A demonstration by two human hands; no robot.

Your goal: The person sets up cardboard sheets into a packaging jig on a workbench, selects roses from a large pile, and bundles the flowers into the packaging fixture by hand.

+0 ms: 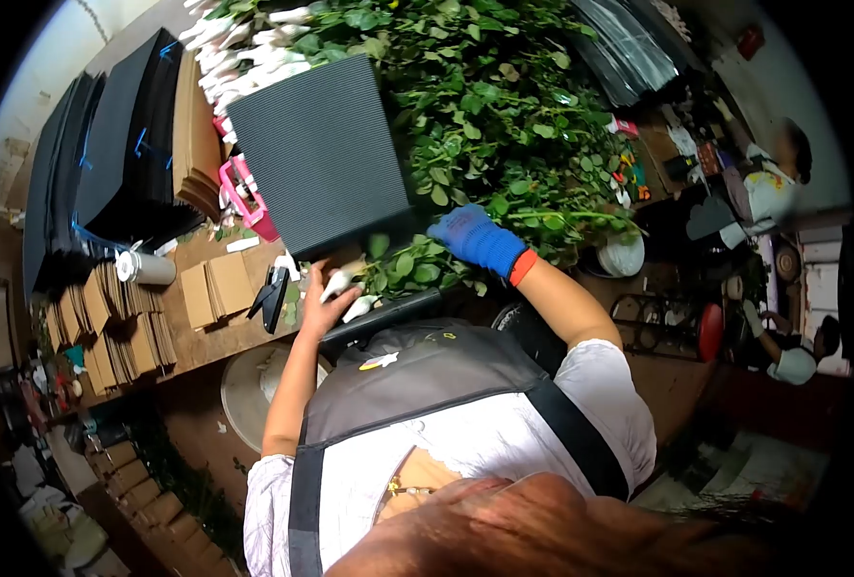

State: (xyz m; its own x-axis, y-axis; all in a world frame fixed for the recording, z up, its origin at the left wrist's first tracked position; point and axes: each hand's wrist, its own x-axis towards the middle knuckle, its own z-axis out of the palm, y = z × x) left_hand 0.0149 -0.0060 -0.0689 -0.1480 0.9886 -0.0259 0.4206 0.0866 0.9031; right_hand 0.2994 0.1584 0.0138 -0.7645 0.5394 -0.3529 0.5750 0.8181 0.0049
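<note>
My bare left hand (pixel 327 300) is at the table's front edge, its fingers curled around the white-covered flower heads (pixel 339 284) of leafy stems. My right hand (pixel 473 238), in a blue knit glove with a red cuff, lies over the green stems (pixel 552 223) to the right; its fingertips are partly hidden in shadow and leaves. Between both hands spread the leaves (pixel 403 266) of these stems. Just beyond my left hand stands a black corrugated sheet (pixel 321 154). A black stapler (pixel 271 300) lies left of that hand.
A big heap of leafy stems (pixel 494 106) with white-covered heads (pixel 244 62) fills the back. At left are black cardboard stacks (pixel 124 144), folded brown cardboard (pixel 217 290), a white roll (pixel 146 268) and a pink basket (pixel 244 200). Other people (pixel 771 192) are at far right.
</note>
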